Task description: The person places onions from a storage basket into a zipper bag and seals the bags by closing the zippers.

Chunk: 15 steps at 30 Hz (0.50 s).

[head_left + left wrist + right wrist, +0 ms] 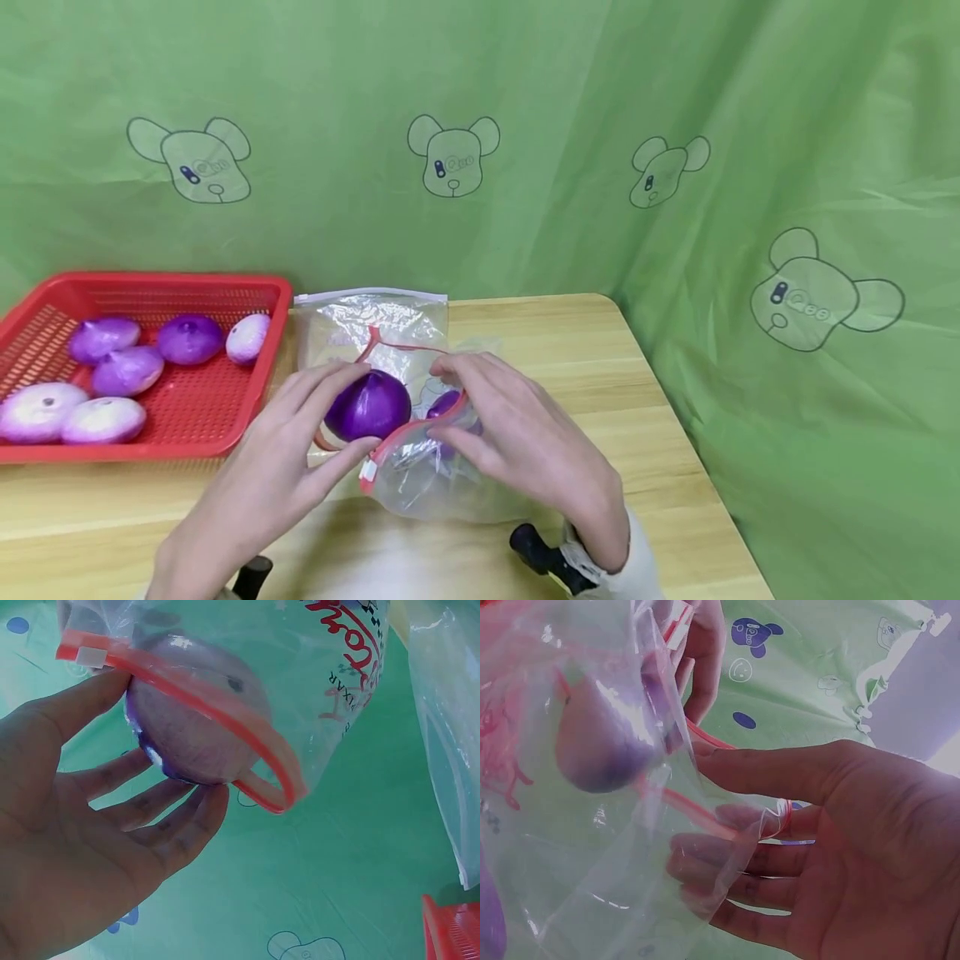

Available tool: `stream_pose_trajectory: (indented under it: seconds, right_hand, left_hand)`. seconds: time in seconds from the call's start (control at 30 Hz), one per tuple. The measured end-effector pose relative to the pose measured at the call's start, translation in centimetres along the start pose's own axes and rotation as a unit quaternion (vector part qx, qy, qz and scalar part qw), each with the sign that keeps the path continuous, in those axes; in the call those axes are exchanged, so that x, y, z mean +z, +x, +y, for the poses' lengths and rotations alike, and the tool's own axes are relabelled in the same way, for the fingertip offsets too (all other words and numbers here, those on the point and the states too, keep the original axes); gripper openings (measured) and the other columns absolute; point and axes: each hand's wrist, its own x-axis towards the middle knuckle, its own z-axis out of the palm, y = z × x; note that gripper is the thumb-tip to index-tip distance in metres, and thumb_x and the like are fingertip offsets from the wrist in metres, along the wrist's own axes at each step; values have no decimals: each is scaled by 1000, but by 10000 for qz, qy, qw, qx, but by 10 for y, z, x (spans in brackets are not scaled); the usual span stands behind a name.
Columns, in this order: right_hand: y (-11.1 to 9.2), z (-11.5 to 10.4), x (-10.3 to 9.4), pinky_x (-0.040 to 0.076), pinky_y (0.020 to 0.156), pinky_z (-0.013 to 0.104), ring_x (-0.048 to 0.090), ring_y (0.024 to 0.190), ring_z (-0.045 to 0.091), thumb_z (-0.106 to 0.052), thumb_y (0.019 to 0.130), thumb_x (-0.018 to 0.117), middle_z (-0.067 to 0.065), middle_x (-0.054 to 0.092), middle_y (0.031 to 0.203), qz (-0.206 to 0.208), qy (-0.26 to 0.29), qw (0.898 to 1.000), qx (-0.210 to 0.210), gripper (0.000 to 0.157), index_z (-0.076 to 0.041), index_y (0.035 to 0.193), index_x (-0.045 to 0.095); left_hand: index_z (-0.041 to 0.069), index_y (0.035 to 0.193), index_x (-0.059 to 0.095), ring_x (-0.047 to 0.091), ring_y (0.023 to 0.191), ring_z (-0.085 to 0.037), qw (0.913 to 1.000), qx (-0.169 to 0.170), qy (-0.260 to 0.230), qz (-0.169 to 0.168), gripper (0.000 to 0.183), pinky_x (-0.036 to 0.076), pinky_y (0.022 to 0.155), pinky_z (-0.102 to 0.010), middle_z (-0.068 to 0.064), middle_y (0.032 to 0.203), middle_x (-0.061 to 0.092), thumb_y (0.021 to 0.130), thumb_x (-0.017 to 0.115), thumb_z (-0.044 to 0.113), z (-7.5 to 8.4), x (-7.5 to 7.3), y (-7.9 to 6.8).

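Observation:
In the head view my left hand (pixel 262 475) grips a glossy purple onion (pixel 369 406), thumb and fingers on opposite sides. That onion lies at the mouth of a clear zip bag (pixel 442 483) with a red zip strip. Seen from the left wrist, the red strip (pixel 217 709) crosses in front of the onion (pixel 195 742). My right hand (pixel 525 425) holds the bag's mouth, thumb at the near rim and fingers at the far rim. Another purple onion (pixel 444 404) shows inside the bag, partly hidden by its film and the right hand.
At the left stands a red plastic basket (pixel 225 450) with several purple and whitish onions. A second clear bag with a pale zip strip (pixel 371 293) lies flat behind the hands on the wooden table (pixel 600 367). Green printed cloth (pixel 540 100) hangs behind and at the right.

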Motion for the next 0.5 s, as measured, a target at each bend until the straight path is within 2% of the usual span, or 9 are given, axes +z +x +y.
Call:
stream_pose_trajectory:
  seconds: [0.13, 0.23, 0.43, 0.5]
  right_hand:
    - [0, 1, 0, 53, 91, 27, 59, 109, 12, -27, 89, 76, 2, 62, 126, 21, -16, 10000, 6, 54, -8, 133, 53]
    - [-1, 2, 0, 53, 90, 27, 59, 107, 11, -28, 89, 76, 1, 62, 125, -15, -7, 10000, 72, 53, -9, 134, 53]
    - [-2, 4, -2, 53, 89, 26, 58, 106, 8, -28, 90, 76, -2, 61, 123, 42, -10, 9998, 205, 53, -9, 133, 53]
    - [-2, 4, -3, 53, 89, 26, 58, 107, 9, -29, 89, 76, -2, 61, 123, 82, -9, 9997, 234, 53, -9, 133, 53]
  left_hand:
    - [16, 143, 52, 47, 132, -19, 9999, -43, 88, -113, 62, 42, 107, -33, -2, 143, 52, 87, 77, 23, -1, 2, -2]
    - [16, 140, 55, 49, 130, -19, 9997, -103, 162, -145, 56, 44, 104, -40, -1, 142, 53, 89, 75, 24, -2, 3, -5]
    - [20, 128, 63, 54, 122, -10, 9996, -73, 79, -275, 36, 44, 101, -27, 8, 130, 60, 94, 70, 28, 2, 1, -5]
    - [21, 125, 65, 56, 117, -8, 9995, 21, 39, -322, 31, 47, 98, -27, 10, 124, 62, 95, 69, 28, 4, 0, -4]
